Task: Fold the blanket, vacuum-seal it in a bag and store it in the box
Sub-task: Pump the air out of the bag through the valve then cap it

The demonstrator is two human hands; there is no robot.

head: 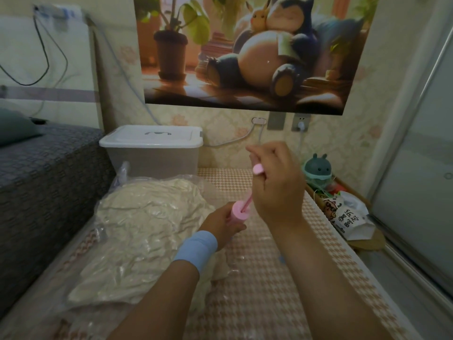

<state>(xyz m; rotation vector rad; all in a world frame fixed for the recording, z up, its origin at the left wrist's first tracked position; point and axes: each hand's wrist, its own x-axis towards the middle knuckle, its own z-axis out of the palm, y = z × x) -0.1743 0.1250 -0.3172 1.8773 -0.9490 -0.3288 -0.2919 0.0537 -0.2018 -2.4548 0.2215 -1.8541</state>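
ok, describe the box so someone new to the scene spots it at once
Find the big cartoon poster straight ahead. Below its left end, beside the grey bed, stands the box. It is the only rigid tub there: translucent sides, white lid shut.

Pump (239,213): pink, cylinder upright, rod drawn out.
Left hand (221,223): grips the cylinder; blue wristband (196,249).
Right hand (277,182): curled round the handle at the rod's top.
Blanket (147,229): cream, crumpled, inside clear bag (121,174) on checked mat (269,278).
Box (152,157): translucent, white lid (152,137) on, behind the bag.
Wall: cartoon poster (245,52).
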